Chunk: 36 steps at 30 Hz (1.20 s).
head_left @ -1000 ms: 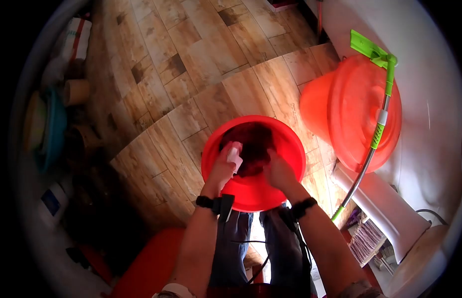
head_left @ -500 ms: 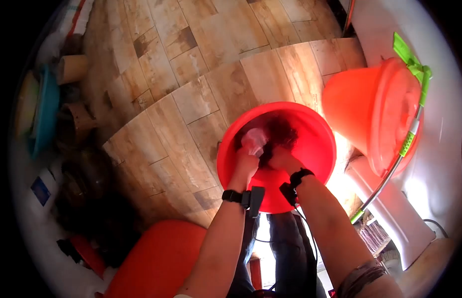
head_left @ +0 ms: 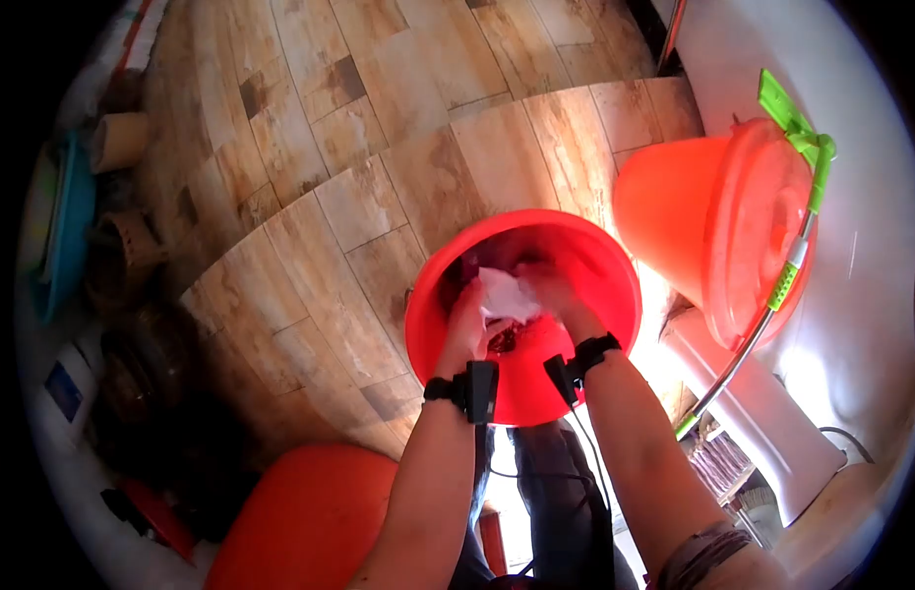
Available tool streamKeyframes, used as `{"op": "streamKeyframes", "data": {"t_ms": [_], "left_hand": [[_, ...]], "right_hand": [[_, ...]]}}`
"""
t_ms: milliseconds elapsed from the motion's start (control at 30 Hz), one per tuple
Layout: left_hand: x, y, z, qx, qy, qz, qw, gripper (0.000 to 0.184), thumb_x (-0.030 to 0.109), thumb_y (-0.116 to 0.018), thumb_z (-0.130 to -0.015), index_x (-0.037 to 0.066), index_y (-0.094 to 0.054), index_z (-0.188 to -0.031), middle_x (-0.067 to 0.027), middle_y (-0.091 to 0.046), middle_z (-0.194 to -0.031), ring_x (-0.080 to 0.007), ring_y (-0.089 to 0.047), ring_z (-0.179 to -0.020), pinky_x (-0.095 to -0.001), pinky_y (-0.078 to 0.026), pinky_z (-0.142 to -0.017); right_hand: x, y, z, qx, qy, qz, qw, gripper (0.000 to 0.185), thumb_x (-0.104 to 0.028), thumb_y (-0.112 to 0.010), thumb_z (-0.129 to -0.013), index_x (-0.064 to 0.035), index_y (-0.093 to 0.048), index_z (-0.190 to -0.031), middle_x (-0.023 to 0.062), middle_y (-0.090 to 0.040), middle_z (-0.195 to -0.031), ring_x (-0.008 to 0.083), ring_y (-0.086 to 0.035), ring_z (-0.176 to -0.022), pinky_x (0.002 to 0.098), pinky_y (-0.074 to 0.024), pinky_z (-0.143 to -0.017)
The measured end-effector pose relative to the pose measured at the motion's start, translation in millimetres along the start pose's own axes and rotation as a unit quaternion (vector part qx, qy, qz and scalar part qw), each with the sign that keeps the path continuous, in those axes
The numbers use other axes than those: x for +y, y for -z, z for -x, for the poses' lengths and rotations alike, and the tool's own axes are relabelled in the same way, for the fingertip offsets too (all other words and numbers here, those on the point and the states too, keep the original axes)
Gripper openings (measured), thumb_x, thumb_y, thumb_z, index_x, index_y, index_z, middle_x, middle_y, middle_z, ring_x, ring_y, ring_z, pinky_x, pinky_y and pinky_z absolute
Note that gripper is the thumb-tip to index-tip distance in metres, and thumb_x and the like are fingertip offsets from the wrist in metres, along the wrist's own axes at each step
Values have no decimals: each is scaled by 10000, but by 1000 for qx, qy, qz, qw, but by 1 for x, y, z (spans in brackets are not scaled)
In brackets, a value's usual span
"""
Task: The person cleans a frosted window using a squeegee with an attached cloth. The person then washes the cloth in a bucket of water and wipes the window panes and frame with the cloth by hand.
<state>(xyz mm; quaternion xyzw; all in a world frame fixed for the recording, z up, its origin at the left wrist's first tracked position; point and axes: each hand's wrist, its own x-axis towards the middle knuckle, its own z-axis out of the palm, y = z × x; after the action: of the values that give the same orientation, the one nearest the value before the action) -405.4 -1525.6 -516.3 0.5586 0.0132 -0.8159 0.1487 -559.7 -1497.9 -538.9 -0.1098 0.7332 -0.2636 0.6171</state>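
Both my hands are down inside a red plastic tub (head_left: 610, 315) that stands before my legs. A pale, whitish cloth (head_left: 510, 297) is bunched up between them. My left hand (head_left: 467, 320) is closed on the cloth's left side. On the other side my right hand (head_left: 556, 292), a little blurred, grips its right edge. Below the cloth, a dark, reddish-patterned piece of fabric (head_left: 503, 339) shows at the tub's bottom. Shadow hides the far inside of the tub and several fingertips.
At the right, a lidded orange-red bucket (head_left: 674, 197) stands by the wall, with a green-headed mop (head_left: 792, 261) leaning across it. A red rounded object (head_left: 310, 511) is at lower left. Blue basins (head_left: 69, 226) and pots line the left. Wood-look tiles (head_left: 310, 265) cover the floor.
The pale cloth has come from the left hand to between both hands and spread wider. The dark fabric no longer lies by my right hand; some shows lower down. The view has shifted slightly.
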Motion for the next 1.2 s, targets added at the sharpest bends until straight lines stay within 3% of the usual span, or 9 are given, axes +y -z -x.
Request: {"op": "streamKeyframes", "data": {"t_ms": [167, 267, 433, 500, 633, 833, 1033, 1133, 1200], "left_hand": [[-6, -6, -9, 83, 17, -54, 995, 660, 577, -382, -892, 155, -267, -1386, -106, -419, -1325, -227, -342, -1257, -483, -320, -984], [-1, -12, -8, 10, 1, -13, 1000, 692, 597, -373, -885, 182, -212, -1415, -111, -374, -1370, -266, -327, -1266, -513, -279, -1002], [-3, -2, 2, 78, 20, -46, 996, 816, 700, -348, -825, 214, -128, -1442, -116, -130, -1492, -287, -86, -1374, -595, -93, -1036], [-1, -3, 5, 17, 12, -49, 999, 848, 725, -349, -803, 217, -125, -1443, -127, -86, -1496, -287, -1, -1383, -606, -85, -1032], [-26, 26, -45, -89, 10, 97, 991, 764, 667, -375, -835, 209, -196, -1420, -154, -180, -1462, -325, -155, -1350, -609, -187, -1021], [-13, -16, 13, -104, -2, 183, 978, 620, 520, -447, -883, 53, -400, -1288, -165, -392, -1342, -302, -370, -1246, -468, -335, -1021], [-43, -8, -18, -463, -37, 315, 827, 430, 335, -400, -950, 60, -419, -1279, -133, -437, -1319, -237, -393, -1244, -404, -345, -1000], [-22, -53, 34, -330, -286, 5, 900, 519, 413, -324, -962, 58, -358, -1339, -104, -431, -1330, -204, -402, -1228, -376, -297, -1037], [-16, -63, 33, -266, -181, 69, 944, 531, 423, -332, -958, 54, -354, -1339, -102, -434, -1324, -213, -395, -1233, -376, -286, -1043]], "right_hand": [[54, -1, -38, 87, 119, 170, 974, 335, -216, -581, -837, -25, -572, -1111, 132, -624, -1014, 222, -618, -845, 329, -493, -732], [98, -35, -45, 115, 323, 694, 633, 311, -163, -542, -847, 6, -546, -1108, 148, -626, -913, 237, -621, -758, 322, -490, -678], [64, 8, -44, -145, 82, 93, 982, 232, -105, -556, -792, -6, -605, -996, 137, -634, -812, 225, -622, -724, 332, -487, -636], [47, 13, -34, -116, 82, -73, 987, 205, -82, -562, -770, -11, -628, -951, 132, -636, -771, 220, -622, -710, 336, -485, -619], [3, -26, 40, 32, 339, 207, 917, 246, -80, -600, -731, -59, -653, -970, 152, -653, -849, 228, -644, -783, 350, -496, -703], [-20, -41, 97, -32, 202, 23, 979, 240, -184, -636, -777, -68, -633, -988, 148, -642, -806, 235, -642, -747, 348, -496, -687], [-34, -31, 66, 106, 225, 178, 952, 334, -376, -521, -855, -55, -604, -813, 152, -633, -721, 337, -623, -684, 424, -486, -612], [-64, -21, 54, 101, 146, 385, 906, 347, -379, -458, -876, -59, -592, -866, 164, -642, -786, 348, -623, -700, 450, -485, -637], [-43, -13, 21, 125, 135, 359, 915, 295, -333, -467, -869, -64, -578, -920, 168, -639, -832, 350, -621, -733, 454, -484, -654]]}}
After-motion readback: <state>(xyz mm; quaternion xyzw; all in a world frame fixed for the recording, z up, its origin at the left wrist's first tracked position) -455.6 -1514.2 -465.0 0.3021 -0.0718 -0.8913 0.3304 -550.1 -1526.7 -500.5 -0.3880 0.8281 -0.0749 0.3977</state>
